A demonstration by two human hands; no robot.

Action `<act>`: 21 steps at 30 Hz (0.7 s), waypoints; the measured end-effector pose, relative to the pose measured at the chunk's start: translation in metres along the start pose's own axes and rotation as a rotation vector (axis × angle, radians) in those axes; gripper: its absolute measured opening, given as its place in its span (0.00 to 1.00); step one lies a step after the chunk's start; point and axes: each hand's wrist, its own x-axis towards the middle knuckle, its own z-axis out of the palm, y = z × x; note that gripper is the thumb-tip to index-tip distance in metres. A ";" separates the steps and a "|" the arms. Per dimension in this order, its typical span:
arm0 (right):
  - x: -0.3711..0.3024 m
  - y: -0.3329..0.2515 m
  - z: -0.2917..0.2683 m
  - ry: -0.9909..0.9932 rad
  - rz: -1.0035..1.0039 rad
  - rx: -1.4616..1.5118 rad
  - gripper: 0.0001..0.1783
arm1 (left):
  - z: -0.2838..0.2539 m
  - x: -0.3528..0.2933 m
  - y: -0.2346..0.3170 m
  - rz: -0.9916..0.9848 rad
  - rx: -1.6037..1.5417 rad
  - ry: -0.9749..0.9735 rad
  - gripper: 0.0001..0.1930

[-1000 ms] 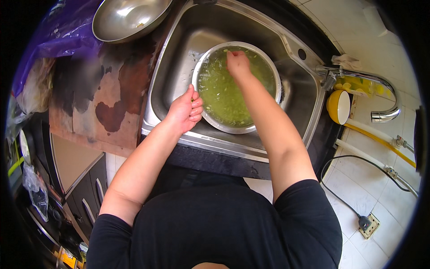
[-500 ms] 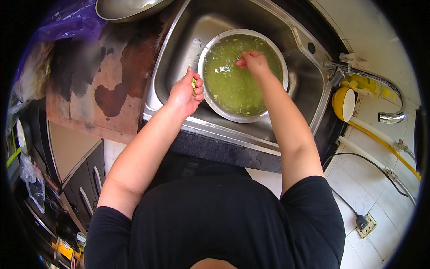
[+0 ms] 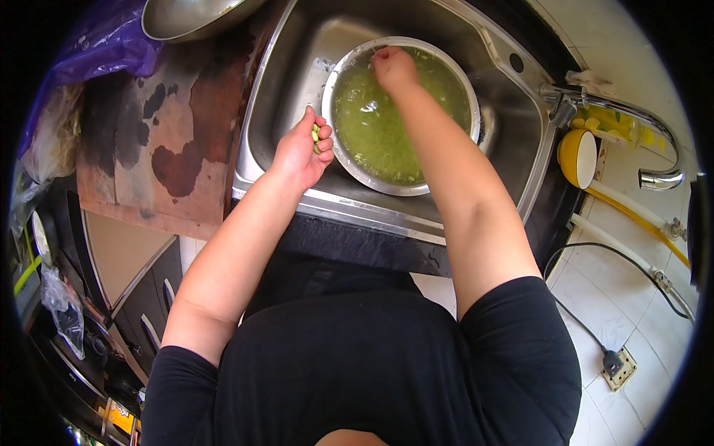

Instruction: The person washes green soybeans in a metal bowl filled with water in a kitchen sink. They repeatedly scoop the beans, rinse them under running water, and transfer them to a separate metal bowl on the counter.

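The left hand (image 3: 303, 151) is near the centre of the frame, slightly left, just beside the left rim of a round metal basin (image 3: 328, 111). Its grip is folded: the fingers are curled and hold several small green pieces (image 3: 316, 139), which look like shelled beans and show between the thumb and the fingers. The basin sits inside a steel sink (image 3: 297, 70), in the upper middle of the frame, and it contains cloudy, yellow-green water (image 3: 383, 137), where more small pale green pieces are visible, many of them along its edge.

The right hand (image 3: 395, 68) is above the upper part of the basin, and its forearm crosses over the right side of the water. The fingers are bunched together and point to the left, near the upper rim; I cannot tell if this grip pinches something.

On the left of the sink is a brown, stained worktop (image 3: 134, 171). At the upper left of the frame are a wide metal bowl (image 3: 190, 22) and a purple plastic bag (image 3: 111, 48). On the right side are a curved chrome tap (image 3: 654, 119) and a tilted yellow bowl (image 3: 573, 158) with a white inside.
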 end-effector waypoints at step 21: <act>-0.054 0.034 -0.010 -0.225 0.057 0.003 0.13 | -0.004 0.002 -0.001 0.019 0.021 -0.011 0.14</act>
